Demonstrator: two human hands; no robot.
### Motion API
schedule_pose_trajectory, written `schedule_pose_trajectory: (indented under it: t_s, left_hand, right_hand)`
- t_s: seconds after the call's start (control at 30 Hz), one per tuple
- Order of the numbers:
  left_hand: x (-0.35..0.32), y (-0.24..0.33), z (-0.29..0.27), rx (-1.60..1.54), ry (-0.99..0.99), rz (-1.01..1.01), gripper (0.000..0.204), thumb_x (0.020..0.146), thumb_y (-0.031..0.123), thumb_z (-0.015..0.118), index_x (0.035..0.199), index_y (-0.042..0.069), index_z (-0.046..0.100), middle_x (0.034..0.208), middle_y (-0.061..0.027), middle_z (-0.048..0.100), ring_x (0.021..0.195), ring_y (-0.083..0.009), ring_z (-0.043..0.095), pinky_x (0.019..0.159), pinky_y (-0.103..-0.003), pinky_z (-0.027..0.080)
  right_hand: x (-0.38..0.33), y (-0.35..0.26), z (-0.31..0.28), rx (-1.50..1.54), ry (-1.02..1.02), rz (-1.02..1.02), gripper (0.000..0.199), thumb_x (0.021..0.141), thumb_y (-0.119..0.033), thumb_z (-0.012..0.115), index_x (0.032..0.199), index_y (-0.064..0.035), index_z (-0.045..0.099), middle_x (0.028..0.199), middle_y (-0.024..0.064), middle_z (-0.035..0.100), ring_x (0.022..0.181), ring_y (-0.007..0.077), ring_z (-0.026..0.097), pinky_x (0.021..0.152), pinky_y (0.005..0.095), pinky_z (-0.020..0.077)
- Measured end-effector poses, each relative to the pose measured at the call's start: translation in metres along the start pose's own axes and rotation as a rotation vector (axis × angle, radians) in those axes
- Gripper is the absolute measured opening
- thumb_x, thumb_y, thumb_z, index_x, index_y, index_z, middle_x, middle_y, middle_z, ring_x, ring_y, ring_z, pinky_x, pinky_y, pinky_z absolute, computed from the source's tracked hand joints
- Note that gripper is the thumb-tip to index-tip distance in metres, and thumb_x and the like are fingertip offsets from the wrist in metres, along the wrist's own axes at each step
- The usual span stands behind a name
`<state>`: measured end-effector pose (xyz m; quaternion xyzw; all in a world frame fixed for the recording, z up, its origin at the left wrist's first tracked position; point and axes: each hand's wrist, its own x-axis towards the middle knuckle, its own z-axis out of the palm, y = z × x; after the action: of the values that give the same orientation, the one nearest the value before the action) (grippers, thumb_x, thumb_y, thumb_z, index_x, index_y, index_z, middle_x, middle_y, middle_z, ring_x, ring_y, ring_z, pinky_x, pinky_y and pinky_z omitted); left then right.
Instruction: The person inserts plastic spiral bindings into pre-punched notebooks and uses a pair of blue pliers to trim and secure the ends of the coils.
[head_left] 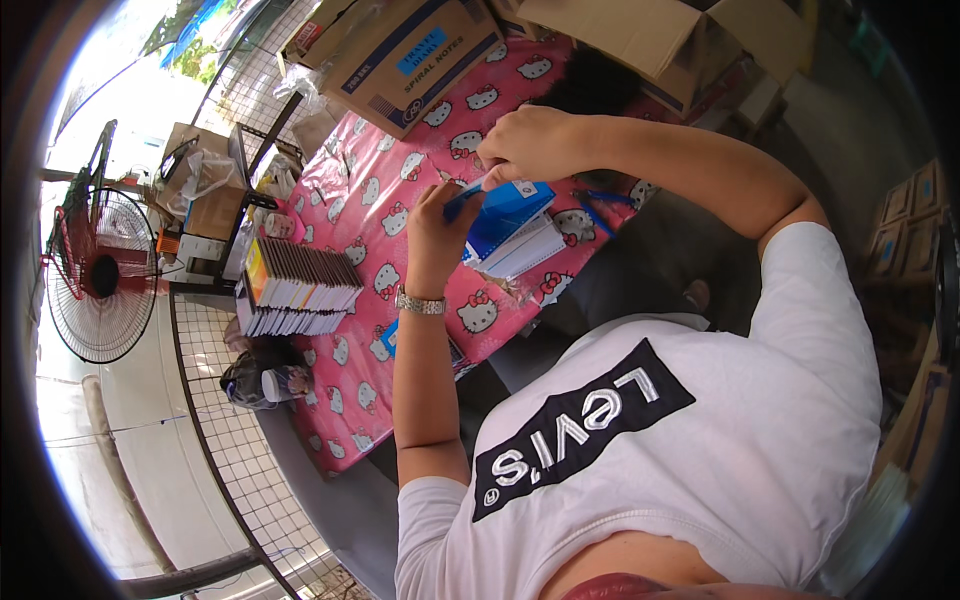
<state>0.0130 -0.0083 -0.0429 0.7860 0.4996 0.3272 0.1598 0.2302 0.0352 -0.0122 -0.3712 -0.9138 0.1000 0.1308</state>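
Garment: white short-sleeved T-shirt (765,410), lower centre to right of frame; round neckline (640,521) near bottom edge. Front carries a black patch (583,436) with pale silvery lettering (inverted from this viewpoint). Left wrist, left of centre: silver-toned linked metal band (421,303). Left hand (437,235), right hand (530,145): bare.

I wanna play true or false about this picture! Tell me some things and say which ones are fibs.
1. The left hand and right hand are both at a blue cover. True.
2. The tablecloth is plain green. False: the tablecloth is pink and patterned.
3. A metal watch is on the left wrist. True.
4. A fan is at the picture's right edge. False: the fan is on the left.
5. A row of books is left of both hands. True.
6. The shirt is all black. False: the shirt is white with a black patch.
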Motion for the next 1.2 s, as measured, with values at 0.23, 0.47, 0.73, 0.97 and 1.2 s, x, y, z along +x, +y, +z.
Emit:
schedule_pose_trajectory:
  t_s: [0.23,0.47,0.73,0.97,1.2]
  left_hand:
    - [0.002,-0.002,-0.003,-0.024,-0.044,-0.017,0.022,0.082,0.015,0.074,0.089,-0.003,0.063,0.08,-0.0153,0.06,0.067,-0.027,0.058,0.064,-0.036,0.046]
    - [-0.001,-0.001,-0.007,-0.016,-0.104,-0.057,0.023,0.081,0.013,0.076,0.095,-0.002,0.065,0.081,-0.0124,0.061,0.068,-0.0215,0.06,0.062,-0.032,0.047]
    - [0.001,0.007,0.001,-0.058,0.037,0.076,0.021,0.08,0.009,0.077,0.094,-0.002,0.064,0.091,-0.0064,0.059,0.078,-0.0126,0.059,0.062,-0.025,0.048]
    - [-0.004,-0.021,0.005,-0.165,-0.056,-0.081,0.029,0.075,0.013,0.082,0.093,-0.002,0.065,0.088,-0.008,0.062,0.075,-0.0171,0.062,0.066,-0.028,0.051]
    - [0.004,-0.023,0.0,-0.217,-0.099,-0.063,0.028,0.075,0.012,0.082,0.09,-0.003,0.065,0.081,-0.0067,0.059,0.07,-0.0143,0.056,0.065,-0.028,0.047]
  right_hand:
    - [-0.011,-0.009,0.013,-0.184,0.268,-0.181,0.024,0.083,-0.032,0.069,0.09,-0.0093,0.063,0.087,0.0071,0.066,0.088,0.023,0.064,0.083,0.0408,0.0442]
    - [-0.005,0.01,-0.011,0.18,-0.088,-0.251,0.028,0.089,-0.031,0.061,0.081,-0.0045,0.065,0.081,0.0124,0.069,0.08,0.0277,0.066,0.074,0.0413,0.0484]
    - [-0.087,0.168,0.196,-0.113,0.216,0.328,0.046,0.084,-0.046,0.069,0.088,-0.0007,0.063,0.1,0.0209,0.068,0.093,0.0279,0.065,0.079,0.0375,0.0509]
    - [-0.014,0.069,0.032,1.478,-0.138,0.025,0.039,0.083,-0.03,0.066,0.11,-0.0017,0.064,0.107,0.0138,0.067,0.103,0.0199,0.062,0.095,0.0304,0.0444]
    - [0.002,0.048,0.005,1.606,-0.313,0.064,0.042,0.084,-0.027,0.064,0.117,-0.0012,0.064,0.106,0.0063,0.066,0.098,0.0147,0.06,0.093,0.0298,0.0448]
